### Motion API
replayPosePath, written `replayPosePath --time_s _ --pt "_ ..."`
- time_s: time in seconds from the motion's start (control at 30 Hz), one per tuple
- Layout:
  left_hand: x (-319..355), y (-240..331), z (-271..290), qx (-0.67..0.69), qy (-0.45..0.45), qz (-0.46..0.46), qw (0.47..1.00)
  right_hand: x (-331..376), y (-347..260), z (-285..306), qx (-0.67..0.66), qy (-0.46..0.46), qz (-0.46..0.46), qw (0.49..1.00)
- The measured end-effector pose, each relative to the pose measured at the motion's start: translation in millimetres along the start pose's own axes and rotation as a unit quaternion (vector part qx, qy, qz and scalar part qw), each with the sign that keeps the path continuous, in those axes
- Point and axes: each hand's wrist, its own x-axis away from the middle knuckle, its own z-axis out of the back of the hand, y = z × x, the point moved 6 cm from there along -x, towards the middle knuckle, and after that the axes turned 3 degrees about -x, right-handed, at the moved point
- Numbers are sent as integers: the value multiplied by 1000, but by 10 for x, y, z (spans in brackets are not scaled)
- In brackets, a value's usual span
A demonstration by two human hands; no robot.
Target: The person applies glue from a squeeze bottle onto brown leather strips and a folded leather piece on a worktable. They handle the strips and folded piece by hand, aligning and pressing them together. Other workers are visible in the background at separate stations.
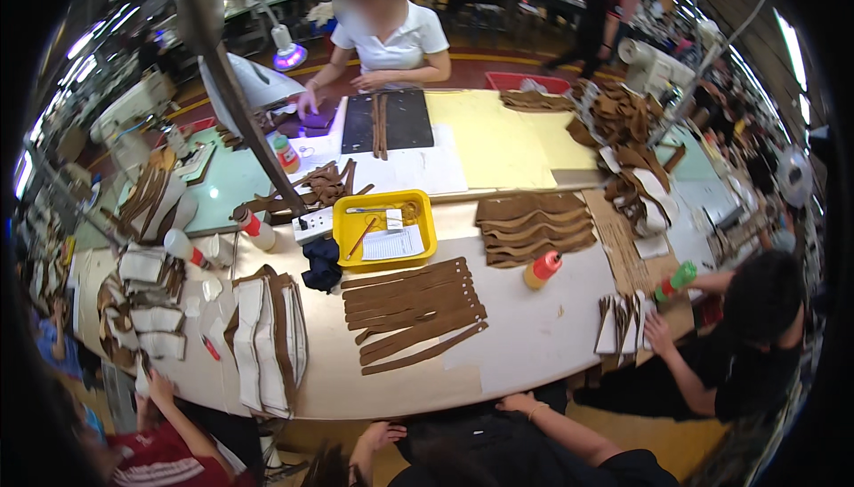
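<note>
"judging by their matte look, how would those brown strips (405, 297) handle?"

"light and soft, i'd guess, something like suede or felt: limp along the length, more grippy than slippery, not fragile. a strip would probably sag or twist if lifted by one end."

"where are they?"

"side by side in a rough row on the pale table (525, 336), just on the near side of the yellow tray (431, 238). the nearest strip (425, 350) lies at a slant, so its two ends look the easiest hold; i'd pinch both and keep it taut. those farther up crowd together, so an edge might need peeling up first."

"and the hands?"

"neither touches the strips. the left hand (382, 434) is at the table's near edge, fingers bent, nothing visible in it. the right hand (520, 403) is by that edge too, apart from the left, also with no load showing. whether either is closed on the dark clothing (480, 447) or just lying loose, i cannot tell."

"what else is hard to make out?"

"the strips' undersides, and how far they overlap or cling. the pale dots at their right ends could be holes or marks; too small to say. the fingertips blend into the dark, and the left forearm is cut off at the lower edge."
</note>
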Motion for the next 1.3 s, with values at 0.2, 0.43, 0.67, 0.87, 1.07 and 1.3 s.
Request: replayPosePath --time_s 0.2,0.43,0.67,0.87,1.07,1.3 --pt "-564 8 -226 36 194 -124 972 -288 335 160 -5 24 60 998" --pt "-974 285 -350 126 275 -195 933 -371 861 14 -71 55 109 990" --pt "-1156 524 -433 42 304 -176 936 -344 1177 -94 -140 98 121 978" --pt "-1106 487 -395 -16 314 -167 934 -257 1208 -130 -161 119 123 972" --pt "-1079 223 -254 -44 324 -161 931 -183 1287 -239 -162 128 130 970" --pt "-1077 69 55 -83 324 -175 926 -124 1357 -184 -156 145 139 967"
